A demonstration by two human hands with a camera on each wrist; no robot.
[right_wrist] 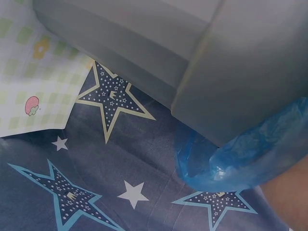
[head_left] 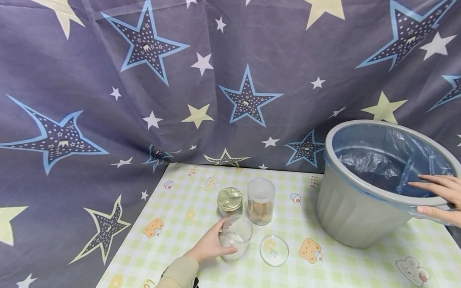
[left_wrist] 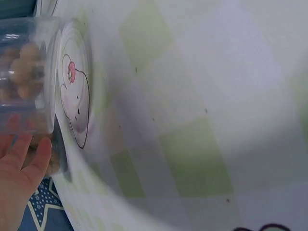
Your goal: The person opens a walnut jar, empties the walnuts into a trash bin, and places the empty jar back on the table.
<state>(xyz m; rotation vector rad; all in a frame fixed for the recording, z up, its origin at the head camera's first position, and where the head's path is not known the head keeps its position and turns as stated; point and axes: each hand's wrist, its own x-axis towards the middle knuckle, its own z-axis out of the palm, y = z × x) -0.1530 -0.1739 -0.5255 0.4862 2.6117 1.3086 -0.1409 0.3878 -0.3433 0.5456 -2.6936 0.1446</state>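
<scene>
Star-print blue cloth (head_left: pixel 98 81) hangs behind and drapes down around a tabletop (head_left: pixel 356 266) covered in green-checked oilcloth with cartoon prints.

Landmark is the open clear jar (head_left: pixel 237 240), near the tabletop's front middle. The left hand (head_left: pixel 211 245) wraps it from the left, fingers curled round the wall, so that grip is closed on the jar. The jar stands upright with no lid on. What is inside cannot be told from the head view, only pale glare.

Just right of the jar a clear round lid (head_left: pixel 274 250) lies flat. Just behind the jar sits a gold-lidded jar (head_left: pixel 230 201), with a capped jar of brown snacks (head_left: pixel 261 201) beside it to the right. In the left wrist view that snack jar (left_wrist: pixel 24 77) shows close to the fingertips (left_wrist: pixel 41 154).

Well to the jar's right is a grey bin (head_left: pixel 351 212) with a blue liner (head_left: pixel 372 164). It appears tilted toward the person. The right hand (head_left: pixel 447 195) clamps its near rim, fingers laid inside, thumb under the outer edge: gripping the bin.

Risks, as judgement:
- The open jar is held one-handed and from the side only. A tilt could spill it, or the smooth wall could slip.
- Lifting it could clip the two jars behind, as they stand very close.
- If the bin rests on its edge, a loosened hold could let it rock or slide on the slick oilcloth.
- The liner (right_wrist: pixel 250 149) bunches over the rim and could pull off under the fingers.
</scene>
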